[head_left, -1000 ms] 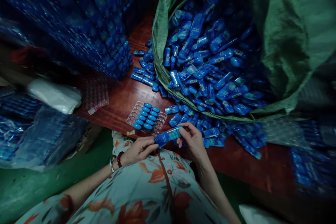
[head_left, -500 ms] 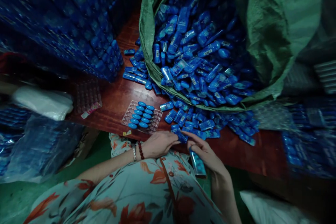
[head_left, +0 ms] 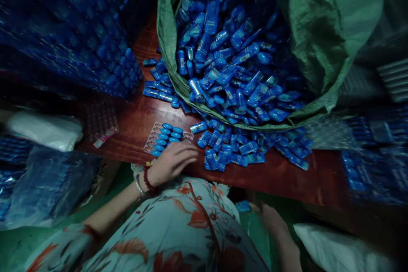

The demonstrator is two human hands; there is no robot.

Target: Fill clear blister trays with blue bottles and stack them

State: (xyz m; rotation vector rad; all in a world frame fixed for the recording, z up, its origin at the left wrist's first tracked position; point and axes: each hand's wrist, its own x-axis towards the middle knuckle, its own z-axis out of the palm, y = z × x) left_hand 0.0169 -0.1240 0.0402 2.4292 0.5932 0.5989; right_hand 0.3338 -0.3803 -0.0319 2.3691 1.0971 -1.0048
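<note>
Left hand (head_left: 174, 158) by clear tray (head_left: 152, 138), right hand (head_left: 269, 216) at blue pack (head_left: 242, 206)

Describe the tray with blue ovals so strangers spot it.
Find the green sack. Below its left rim, on the table, partly behind the left hand, lies the clear tray. Unlike the loose packs alongside, it holds rows of blue ovals.
</note>
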